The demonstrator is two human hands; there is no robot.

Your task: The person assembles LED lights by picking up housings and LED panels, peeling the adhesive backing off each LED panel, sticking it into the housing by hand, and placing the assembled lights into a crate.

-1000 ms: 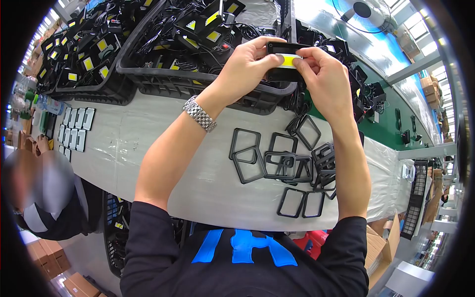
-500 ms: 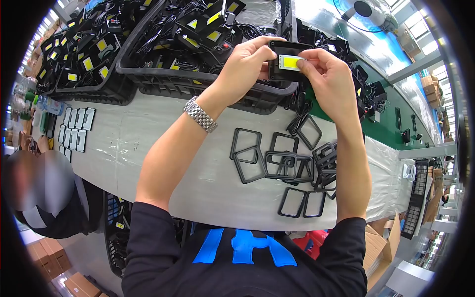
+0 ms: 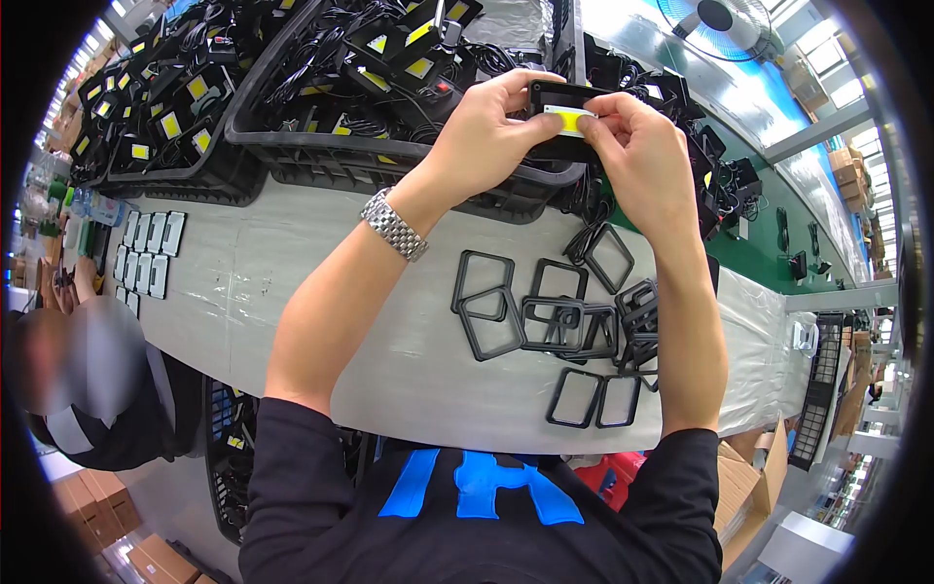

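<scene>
Up at the edge of the black crate, both hands hold a black LED lamp housing (image 3: 552,95) with a white-edged yellow LED panel (image 3: 570,122) on its face. My left hand (image 3: 491,131) grips the left side, its thumb lying across the panel. On the right side, my right hand (image 3: 637,136) is closed, thumb and fingertips at the panel's right end. Fingers cover parts of the housing's sides. Below the hands, several black rectangular frames (image 3: 491,326) lie loose and overlapping on the covered table.
Behind the hands stands a black plastic crate (image 3: 341,146) full of lamp housings and cables. Another heaped crate (image 3: 175,180) is at left. Silvery plates (image 3: 159,275) lie in rows near a co-worker (image 3: 107,389). A fan (image 3: 720,24) stands at the back right, and an open carton (image 3: 754,482) at lower right.
My left thumb has moved right from the housing's edge onto the yellow panel, near my right thumb. The housing looks slightly more tilted. The loose frames have not moved.
</scene>
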